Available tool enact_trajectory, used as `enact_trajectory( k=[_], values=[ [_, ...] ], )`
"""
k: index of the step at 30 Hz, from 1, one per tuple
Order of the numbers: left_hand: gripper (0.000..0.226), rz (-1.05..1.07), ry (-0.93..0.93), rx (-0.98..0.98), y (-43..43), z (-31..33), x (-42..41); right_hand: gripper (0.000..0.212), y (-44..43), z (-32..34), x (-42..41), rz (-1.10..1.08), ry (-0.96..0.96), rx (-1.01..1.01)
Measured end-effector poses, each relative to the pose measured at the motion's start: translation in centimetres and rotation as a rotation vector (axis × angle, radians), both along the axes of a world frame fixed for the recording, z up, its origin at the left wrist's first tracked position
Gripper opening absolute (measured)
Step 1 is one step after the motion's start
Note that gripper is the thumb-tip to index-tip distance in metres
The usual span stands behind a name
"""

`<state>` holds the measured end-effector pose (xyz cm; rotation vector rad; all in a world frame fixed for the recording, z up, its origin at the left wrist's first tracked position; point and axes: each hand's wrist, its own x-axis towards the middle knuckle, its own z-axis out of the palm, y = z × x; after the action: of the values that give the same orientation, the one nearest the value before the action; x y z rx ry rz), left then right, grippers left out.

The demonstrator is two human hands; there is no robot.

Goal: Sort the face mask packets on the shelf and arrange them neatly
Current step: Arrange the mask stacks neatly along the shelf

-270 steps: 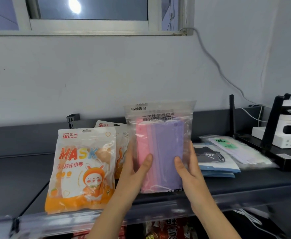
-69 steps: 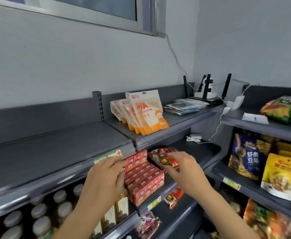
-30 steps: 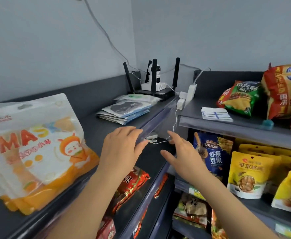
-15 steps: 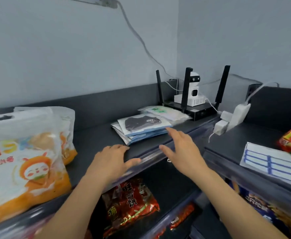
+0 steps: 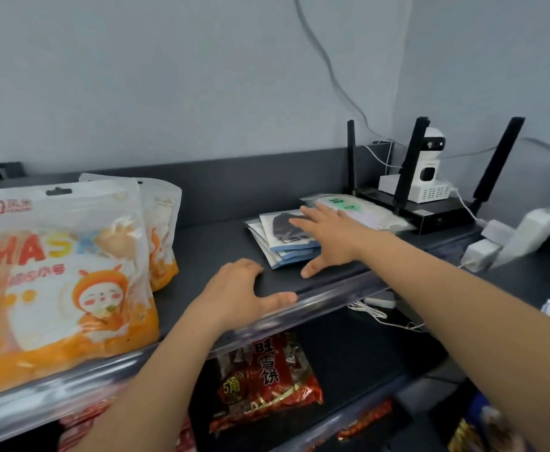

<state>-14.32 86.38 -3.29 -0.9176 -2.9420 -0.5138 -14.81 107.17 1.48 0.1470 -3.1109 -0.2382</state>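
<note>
Orange and white mask packets (image 5: 58,272) stand upright at the left of the dark shelf (image 5: 215,246), one behind another. A flat stack of blue-edged packets (image 5: 283,239) with a black mask printed on top lies further right. Beside that stack, against the router, lies a pale packet with a green label (image 5: 361,210). My right hand (image 5: 329,236) is spread flat, fingers straight, over the right part of the blue stack. My left hand (image 5: 237,288) rests on the shelf near its front edge, fingers relaxed, holding nothing.
A black router with antennas (image 5: 430,207) and a small white camera (image 5: 427,177) stand at the shelf's right end, with white plugs and cables (image 5: 495,243) beside them. A clear rail (image 5: 326,295) runs along the shelf front. Red snack bags (image 5: 264,376) lie on the shelf below.
My right hand has reached forward from the shelf's front edge onto the blue-edged stack. My left hand has slid a little further onto the shelf. The view has come closer.
</note>
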Motion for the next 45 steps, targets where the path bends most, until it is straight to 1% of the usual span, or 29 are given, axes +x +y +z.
enact_trajectory(
  k=[2,5,7,9,14,16,22,28,30,34,39,42,45],
  values=[
    [0.099,0.015,-0.019,0.006,0.1,-0.1,-0.2,0.106,0.2,-0.2,-0.8,-0.032,-0.059,-0.023],
    [0.102,0.023,-0.045,0.007,0.1,-0.2,-0.2,0.106,0.4,-1.1,-1.6,-0.090,-0.107,-0.111],
    [0.102,0.018,-0.046,-0.001,0.0,-0.2,-0.2,0.105,0.2,-1.3,-1.8,-0.119,-0.072,-0.134],
    [0.102,0.011,-0.035,-0.013,0.0,-0.3,-0.2,0.100,-0.3,-1.3,-1.8,-0.132,-0.029,-0.106],
    [0.100,-0.010,0.005,-0.059,0.1,-0.3,-0.5,0.072,-0.6,-1.9,-1.9,-0.154,0.098,-0.011],
    [0.100,-0.019,0.008,-0.059,0.1,-0.4,-0.5,0.064,-0.5,-2.1,-2.0,-0.160,0.122,0.015],
    [0.097,-0.027,0.030,-0.045,0.0,-0.5,-0.6,0.059,-0.9,-3.3,-2.0,-0.197,0.199,0.071],
    [0.095,-0.048,0.053,-0.039,-0.1,-0.7,-0.7,0.052,-0.9,-3.3,-2.0,-0.220,0.255,0.049],
    [0.095,-0.054,0.049,-0.038,-0.1,-0.7,-0.6,0.047,-0.7,-3.4,-2.1,-0.224,0.269,0.023],
    [0.096,-0.066,0.046,-0.055,-0.2,-0.6,-0.5,0.032,-0.2,-2.8,-2.3,-0.262,0.328,-0.096],
    [0.100,-0.049,0.005,-0.059,-0.3,-0.6,-0.4,0.033,0.5,-2.5,-2.4,-0.289,0.363,-0.221],
    [0.106,-0.040,-0.031,-0.060,-0.3,-0.5,-0.1,0.032,1.0,-2.2,-2.4,-0.270,0.362,-0.238],
    [0.116,-0.040,-0.069,-0.119,-0.3,0.0,0.4,0.032,1.3,-1.9,-2.4,-0.244,0.341,-0.248]
  ],
)
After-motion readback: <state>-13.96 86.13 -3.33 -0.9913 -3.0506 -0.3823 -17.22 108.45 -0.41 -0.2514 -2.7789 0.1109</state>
